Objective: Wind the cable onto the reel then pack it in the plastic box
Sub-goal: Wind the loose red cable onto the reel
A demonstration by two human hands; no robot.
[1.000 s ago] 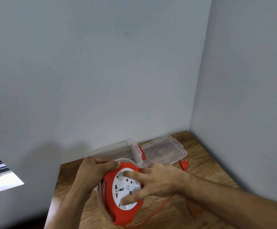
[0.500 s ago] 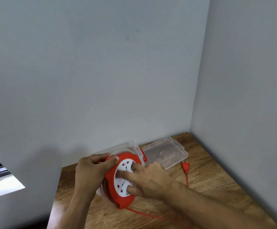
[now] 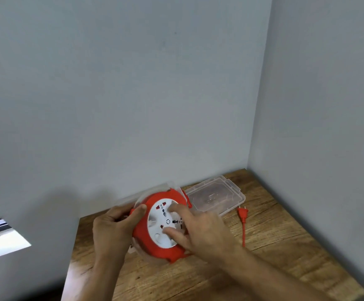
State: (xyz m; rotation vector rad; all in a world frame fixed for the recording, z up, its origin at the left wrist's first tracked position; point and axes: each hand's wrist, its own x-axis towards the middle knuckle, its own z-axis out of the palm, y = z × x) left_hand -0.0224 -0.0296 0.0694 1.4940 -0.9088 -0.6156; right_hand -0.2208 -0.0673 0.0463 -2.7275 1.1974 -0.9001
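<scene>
A round red cable reel (image 3: 146, 237) with a white socket face is held tilted above the wooden table (image 3: 274, 246). My left hand (image 3: 113, 231) grips its left rim, thumb on the red edge. My right hand (image 3: 200, 229) presses its fingers on the white socket disc. The orange cable (image 3: 243, 232) lies on the table to the right, ending in a two-pin plug (image 3: 242, 212). Behind the reel stands the clear plastic box (image 3: 124, 199), mostly hidden, with its clear lid (image 3: 217, 197) lying open to the right.
The table sits in a corner, with grey walls behind and to the right. Its left edge drops off near my left forearm. A bright window opening (image 3: 1, 242) shows low on the left.
The reel has moved up and away from me, nearer the box. The socket disc has turned under my right fingers, and the plug has slid along the table towards the reel.
</scene>
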